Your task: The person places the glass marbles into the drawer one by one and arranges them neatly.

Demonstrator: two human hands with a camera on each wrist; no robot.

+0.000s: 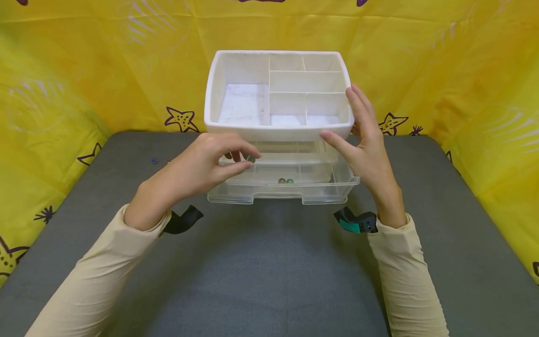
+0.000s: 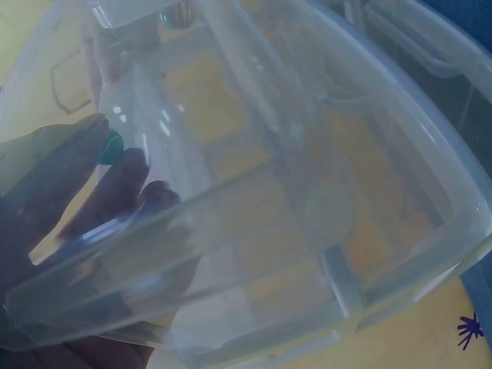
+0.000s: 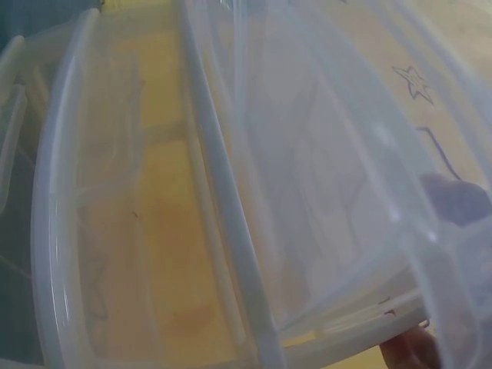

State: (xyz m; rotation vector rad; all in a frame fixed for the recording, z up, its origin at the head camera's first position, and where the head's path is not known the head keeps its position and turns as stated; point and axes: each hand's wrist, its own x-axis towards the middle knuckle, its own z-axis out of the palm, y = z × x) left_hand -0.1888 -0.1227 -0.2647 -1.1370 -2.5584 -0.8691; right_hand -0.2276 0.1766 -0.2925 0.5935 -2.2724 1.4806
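Note:
My left hand (image 1: 198, 161) pinches a green marble (image 1: 251, 159) between thumb and fingertips, above the left part of a pulled-out clear drawer (image 1: 278, 199). The same green marble (image 2: 111, 146) shows through clear plastic in the left wrist view. Inside the drawer, near its front wall, a brownish marble (image 1: 281, 180) and another green marble (image 1: 289, 181) lie side by side. Above it is the organizer's white top tray (image 1: 278, 132), divided into several compartments. My right hand (image 1: 367, 145) rests against the tray's right front corner, thumb at the front rim and straight fingers along the side.
A blue marble (image 1: 154, 160) lies on the dark grey table (image 1: 278, 271), left of the organizer. Something small beside it is mostly hidden behind my left wrist. A yellow patterned cloth (image 1: 105, 70) hangs behind and along both sides.

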